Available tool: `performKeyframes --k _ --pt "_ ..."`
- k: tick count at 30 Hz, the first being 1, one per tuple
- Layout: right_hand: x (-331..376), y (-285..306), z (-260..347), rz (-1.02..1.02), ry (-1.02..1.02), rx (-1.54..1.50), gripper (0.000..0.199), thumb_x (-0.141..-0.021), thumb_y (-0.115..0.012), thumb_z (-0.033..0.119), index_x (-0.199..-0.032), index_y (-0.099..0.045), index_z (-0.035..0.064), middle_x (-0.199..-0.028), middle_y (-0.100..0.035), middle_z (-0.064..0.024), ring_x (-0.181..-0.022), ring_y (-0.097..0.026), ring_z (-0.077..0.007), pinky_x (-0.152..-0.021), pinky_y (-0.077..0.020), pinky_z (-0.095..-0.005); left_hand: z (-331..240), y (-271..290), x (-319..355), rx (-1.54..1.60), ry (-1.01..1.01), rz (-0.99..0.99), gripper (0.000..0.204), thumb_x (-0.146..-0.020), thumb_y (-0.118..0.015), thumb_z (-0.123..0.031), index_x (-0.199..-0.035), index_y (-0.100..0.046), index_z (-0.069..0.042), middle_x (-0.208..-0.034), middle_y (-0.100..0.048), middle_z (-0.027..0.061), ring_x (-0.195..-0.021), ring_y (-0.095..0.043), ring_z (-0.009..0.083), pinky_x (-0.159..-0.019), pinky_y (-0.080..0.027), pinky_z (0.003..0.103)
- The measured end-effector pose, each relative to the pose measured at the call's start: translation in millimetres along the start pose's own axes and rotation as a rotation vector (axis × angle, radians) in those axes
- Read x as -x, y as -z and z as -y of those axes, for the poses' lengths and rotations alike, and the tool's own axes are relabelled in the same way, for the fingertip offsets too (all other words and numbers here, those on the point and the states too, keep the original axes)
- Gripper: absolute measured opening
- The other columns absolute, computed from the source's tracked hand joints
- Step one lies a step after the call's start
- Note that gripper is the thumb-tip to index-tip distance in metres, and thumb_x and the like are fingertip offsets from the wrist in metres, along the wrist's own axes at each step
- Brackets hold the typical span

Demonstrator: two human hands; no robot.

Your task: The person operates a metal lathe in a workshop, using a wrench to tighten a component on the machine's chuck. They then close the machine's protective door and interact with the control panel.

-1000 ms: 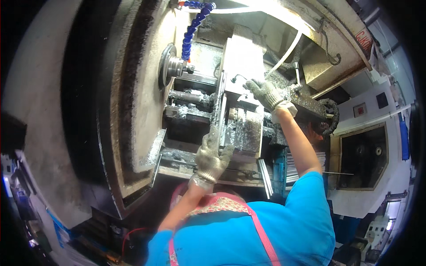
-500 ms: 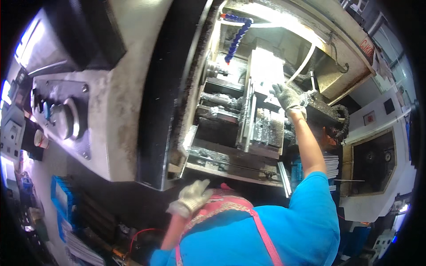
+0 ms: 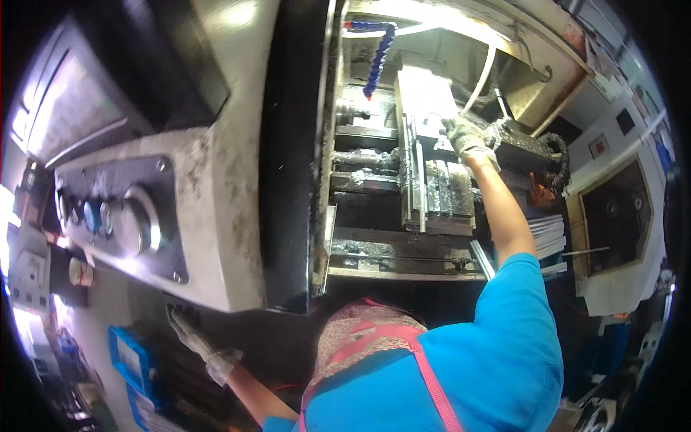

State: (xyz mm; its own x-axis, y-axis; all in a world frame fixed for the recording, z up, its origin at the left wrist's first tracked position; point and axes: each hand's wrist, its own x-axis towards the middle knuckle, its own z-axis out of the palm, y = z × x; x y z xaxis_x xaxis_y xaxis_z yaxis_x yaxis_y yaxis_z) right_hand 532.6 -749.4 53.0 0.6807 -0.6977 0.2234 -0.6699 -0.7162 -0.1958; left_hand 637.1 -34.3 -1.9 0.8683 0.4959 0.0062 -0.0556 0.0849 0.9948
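My right hand [image 3: 466, 137], in a grey work glove, reaches into the open metal-cutting machine and rests by the bright upper part of the tool slide [image 3: 432, 93]. Its fingers look drawn together there; whatever they grip is too small and glared to name. Metal chips cover the lower slide, where a long pale bar [image 3: 420, 183] runs along its left side. Left of the slide is the spindle [image 3: 349, 110], with a blue segmented coolant hose [image 3: 380, 61] hanging above it. My left hand [image 3: 191, 333], also gloved, is out below the control panel [image 3: 122, 216], fingers stretched, holding nothing.
A black door edge [image 3: 295, 158] stands between the panel and the machine opening. Bundled metal bars [image 3: 547, 237] lie right of my right arm. Blue crates [image 3: 132, 360] stand at lower left. Another machine with a dark window [image 3: 615, 216] is at the right.
My left hand has swung from beside my apron out to the left, under the control panel. My right hand stays at the slide, its fingers now closer together. The view has shifted slightly.
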Motion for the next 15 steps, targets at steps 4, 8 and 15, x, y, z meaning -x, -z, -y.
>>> performKeyframes --k 4,8,15 --pt "-6.4 -23.5 -16.6 -0.085 0.043 0.038 0.04 -0.107 -0.049 0.046 -0.118 -0.071 0.014 -0.106 -0.075 -0.0175 -0.097 -0.071 -0.0414 -0.087 -0.054 -0.0523 29.5 -17.1 -19.2 -0.204 -0.207 0.108 0.065 -0.108 -0.052 -0.043 -0.155 -0.045 0.0 -0.148 -0.055 0.0204 -0.128 -0.058 0.0352 -0.108 -0.049 0.047" --pt "-3.1 -23.1 -5.9 -0.057 -0.038 0.083 0.038 -0.107 -0.05 0.044 -0.115 -0.073 0.0144 -0.1 -0.076 -0.0172 -0.092 -0.073 -0.0393 -0.082 -0.0558 -0.0509 13.2 -26.3 2.5 -0.17 -0.144 0.058 0.063 -0.107 -0.053 -0.041 -0.154 -0.046 0.001 -0.148 -0.055 0.0201 -0.128 -0.058 0.0348 -0.108 -0.049 0.047" --pt "4.1 -18.7 7.7 -0.077 -0.033 0.07 0.035 -0.104 -0.055 0.042 -0.109 -0.076 0.0139 -0.093 -0.076 -0.0166 -0.084 -0.075 -0.0355 -0.075 -0.0573 -0.049 -18.6 -34.3 4.3 -0.138 -0.098 0.015 0.061 -0.105 -0.055 -0.037 -0.152 -0.047 0.001 -0.146 -0.056 0.0196 -0.127 -0.059 0.0341 -0.107 -0.049 0.046"
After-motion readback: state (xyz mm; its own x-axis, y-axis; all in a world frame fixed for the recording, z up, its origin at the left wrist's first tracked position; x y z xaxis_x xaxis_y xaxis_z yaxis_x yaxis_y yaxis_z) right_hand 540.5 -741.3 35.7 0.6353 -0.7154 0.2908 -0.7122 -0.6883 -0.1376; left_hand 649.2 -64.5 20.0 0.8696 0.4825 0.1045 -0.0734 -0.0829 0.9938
